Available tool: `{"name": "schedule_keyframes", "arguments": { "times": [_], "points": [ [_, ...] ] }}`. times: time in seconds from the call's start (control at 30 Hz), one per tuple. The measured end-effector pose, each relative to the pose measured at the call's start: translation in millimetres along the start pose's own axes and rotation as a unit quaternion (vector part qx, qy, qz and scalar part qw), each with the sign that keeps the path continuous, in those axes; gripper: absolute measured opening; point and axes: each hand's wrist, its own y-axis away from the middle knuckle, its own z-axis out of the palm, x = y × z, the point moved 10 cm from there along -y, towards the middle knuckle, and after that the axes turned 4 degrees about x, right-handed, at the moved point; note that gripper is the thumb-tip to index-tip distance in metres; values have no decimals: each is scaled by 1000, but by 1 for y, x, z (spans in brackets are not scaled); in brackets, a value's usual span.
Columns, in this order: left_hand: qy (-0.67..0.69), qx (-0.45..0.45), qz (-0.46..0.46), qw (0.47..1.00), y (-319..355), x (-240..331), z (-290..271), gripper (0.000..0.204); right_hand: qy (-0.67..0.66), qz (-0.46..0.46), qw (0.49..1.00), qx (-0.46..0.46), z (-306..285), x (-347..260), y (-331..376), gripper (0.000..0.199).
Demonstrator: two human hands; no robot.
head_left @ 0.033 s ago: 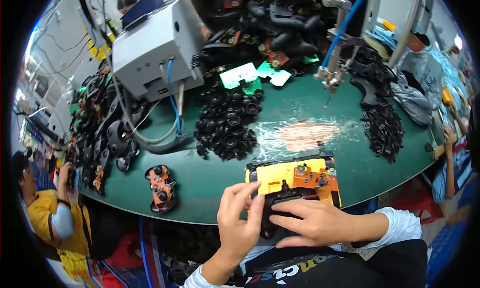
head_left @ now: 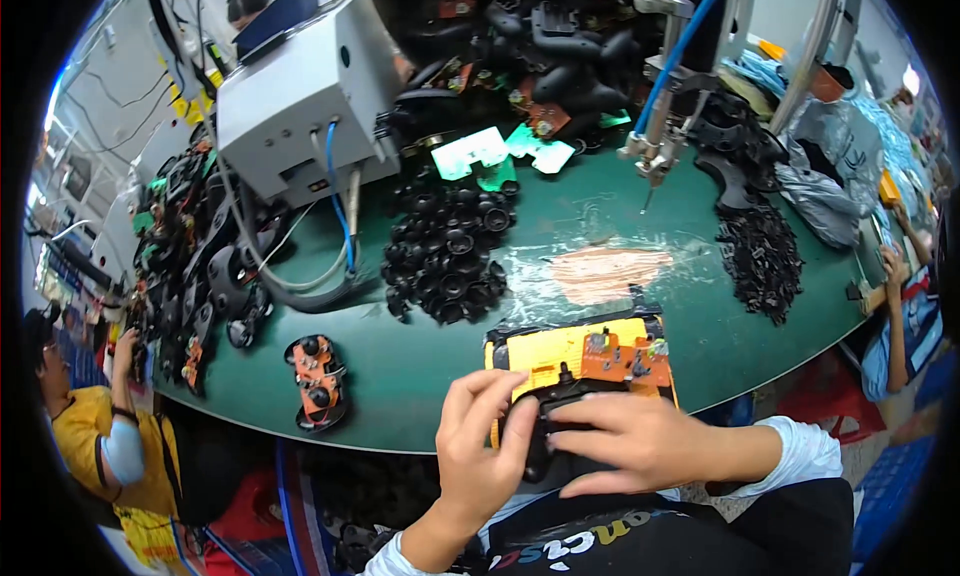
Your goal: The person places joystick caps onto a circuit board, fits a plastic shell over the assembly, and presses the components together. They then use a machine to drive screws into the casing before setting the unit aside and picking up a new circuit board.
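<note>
A black game controller shell (head_left: 541,458) lies in front of me, partly under my hands at the near edge of a yellow work pad (head_left: 535,348) with a dark border. My left hand (head_left: 482,428) curls round the shell's left side, thumb and fingertips close together at its edge. Across the top and right side rests my right hand (head_left: 640,442), its fingers bent over the shell and covering much of it. An orange circuit board (head_left: 628,360) with small parts sits on the pad just beyond. A small black stick (head_left: 564,373) stands up at the shell's far edge.
Left on the green table (head_left: 400,386) lies an orange-and-black controller assembly (head_left: 319,383). Black round caps (head_left: 447,251) are heaped near a grey machine (head_left: 290,106) with hoses. A metal nozzle stand (head_left: 655,126) rises beyond, near a pile of small black parts (head_left: 762,261). Other people sit at both sides.
The view has shifted slightly, moving the table items a little left. My right fingers have shifted slightly over the shell; my left hand stays almost in place.
</note>
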Motion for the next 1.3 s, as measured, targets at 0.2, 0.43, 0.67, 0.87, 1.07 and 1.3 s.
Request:
{"name": "schedule_keyframes", "arguments": {
  "times": [0.2,0.43,0.67,0.87,1.07,1.3],
  "points": [
    [-83,-138,99,982,4,11,37,51,111,206,967,98,-78,83,49,35],
    [1,-120,17,993,-40,-2,43,41,-106,315,940,84,-53,120,57,44],
    [239,-246,-201,917,-38,-16,87,37,-12,60,995,84,-71,60,5,40],
    [110,-197,-110,968,-44,17,66,35,105,67,988,90,-74,54,-7,18],
    [71,-159,-65,983,-44,25,55,34,88,82,993,22,-73,57,-33,16],
    [196,-168,-203,944,-32,-19,66,24,99,-36,988,113,-94,59,-49,19]
  ]
}}
